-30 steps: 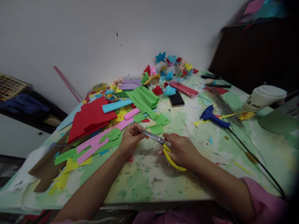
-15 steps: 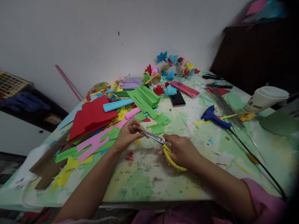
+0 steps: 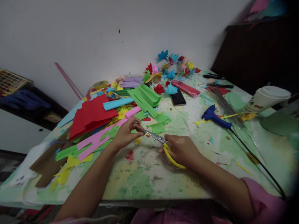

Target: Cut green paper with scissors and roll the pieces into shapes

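My right hand (image 3: 182, 150) is wrapped round the yellow handle of a pair of scissors (image 3: 155, 136), whose metal blades point left. At the blade tips, my left hand (image 3: 128, 132) has thumb and fingers pinched together; whatever lies between them is too small to make out. A bit of red shows by my right thumb, partly hidden by the hand. Just beyond my hands lie green crepe paper pieces (image 3: 158, 127) and a larger folded green crepe sheet (image 3: 146, 96). Pink paper strips (image 3: 93, 149) with cut-outs extend left of my left hand.
A blue glue gun (image 3: 216, 116) with a black cord lies at right, near thin wires (image 3: 225, 102) and a lidded paper cup (image 3: 266, 98). Paper flowers (image 3: 171, 73), a phone (image 3: 178, 98) and red crepe paper (image 3: 92, 116) sit toward the back and left.
The scissors' blades look more closed, and the red bit beside the right hand shows less. Both hands stay in nearly the same place.
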Demonstrator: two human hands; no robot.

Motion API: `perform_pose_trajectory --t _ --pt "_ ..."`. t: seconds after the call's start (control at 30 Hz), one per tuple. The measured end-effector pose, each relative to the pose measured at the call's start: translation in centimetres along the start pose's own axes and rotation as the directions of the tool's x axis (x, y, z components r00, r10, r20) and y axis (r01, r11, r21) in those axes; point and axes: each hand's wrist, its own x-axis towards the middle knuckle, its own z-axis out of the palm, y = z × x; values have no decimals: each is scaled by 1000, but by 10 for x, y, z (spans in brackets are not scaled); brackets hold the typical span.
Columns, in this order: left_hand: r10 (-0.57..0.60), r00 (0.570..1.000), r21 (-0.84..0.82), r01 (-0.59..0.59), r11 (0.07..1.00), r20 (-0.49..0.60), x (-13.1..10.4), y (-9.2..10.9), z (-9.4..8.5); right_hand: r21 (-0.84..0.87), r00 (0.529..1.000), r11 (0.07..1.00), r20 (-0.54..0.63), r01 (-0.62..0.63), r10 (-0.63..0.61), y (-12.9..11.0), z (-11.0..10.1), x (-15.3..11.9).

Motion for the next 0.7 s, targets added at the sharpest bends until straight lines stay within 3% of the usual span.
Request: perform_pose_trajectory --t 0.1,0.2,0.27,0.37,0.47,0.6,0.7 --pt "-61 998 -146 56 988 -28 1 -2 2 -27 991 991 -30 -131 130 9 -5 4" --pt "-112 991 -317 84 945 -70 3 -5 5 -110 938 932 -70 -346 340 30 -10 9" --pt "-137 987 -386 92 918 -90 3 -8 9 -163 913 898 -93 -408 398 46 -12 12" --pt "-209 975 -473 147 869 -81 1 -9 14 -155 904 893 -136 -423 405 64 -13 14" --pt "-268 960 -572 176 801 -80 -2 -9 20 -64 907 912 -154 -405 392 65 -14 16" --pt "-293 951 -685 149 713 -97 -3 -7 26 79 939 953 -165 -292 302 43 -13 15" --pt "-306 949 -728 155 668 -79 -3 -6 30 55 972 984 -153 -170 177 21 -10 12"
